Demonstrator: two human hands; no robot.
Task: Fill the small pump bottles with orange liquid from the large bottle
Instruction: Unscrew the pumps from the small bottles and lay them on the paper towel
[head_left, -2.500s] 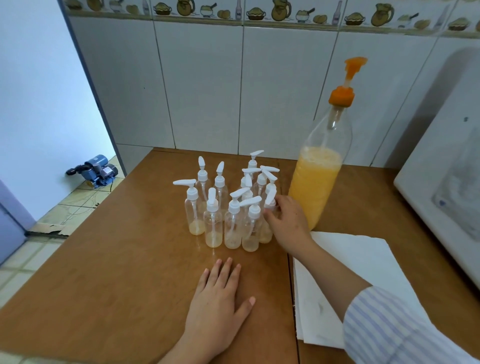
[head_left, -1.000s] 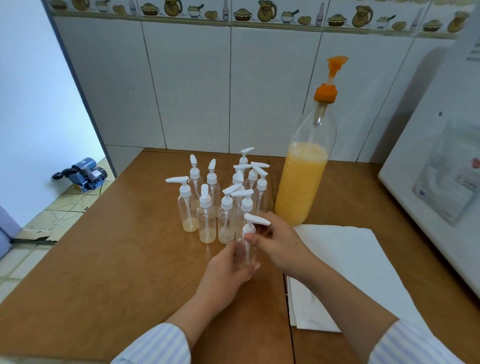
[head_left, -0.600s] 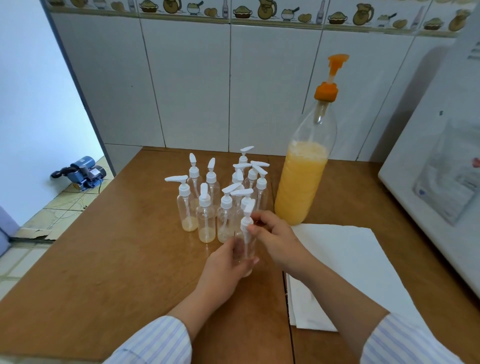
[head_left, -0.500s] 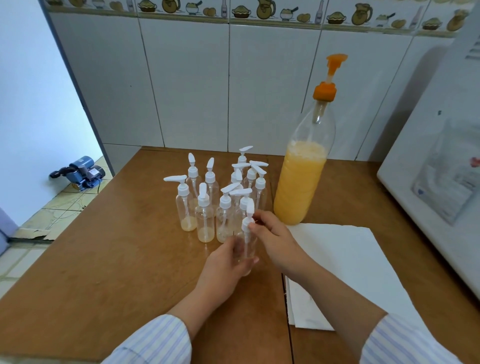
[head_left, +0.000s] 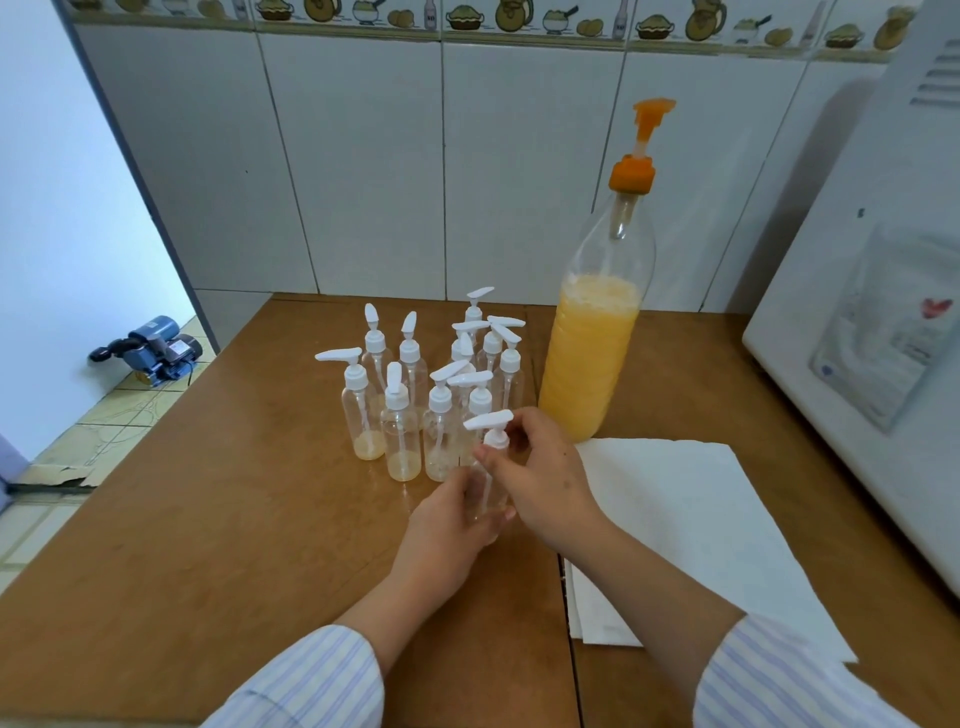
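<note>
A clear small pump bottle (head_left: 488, 493) with a white pump top stands on the wooden table in front of the cluster. My left hand (head_left: 449, 525) grips its body. My right hand (head_left: 540, 475) pinches the white collar under the pump head (head_left: 488, 420). Behind it stands a cluster of several small pump bottles (head_left: 400, 431), some with a little orange liquid at the bottom. The large bottle (head_left: 595, 353), roughly half full of orange liquid and topped by an orange pump (head_left: 636, 156), stands to the right of the cluster.
White paper sheets (head_left: 685, 525) lie on the table at the right. A white appliance (head_left: 872, 332) fills the right edge. Tiled wall runs behind the table. A blue water pump (head_left: 150, 351) sits on the floor beyond the table's left edge.
My right hand pulled one bottle out of the cluster toward me and my left hand came up to grip it. The pump head has since turned round under my right fingers.
</note>
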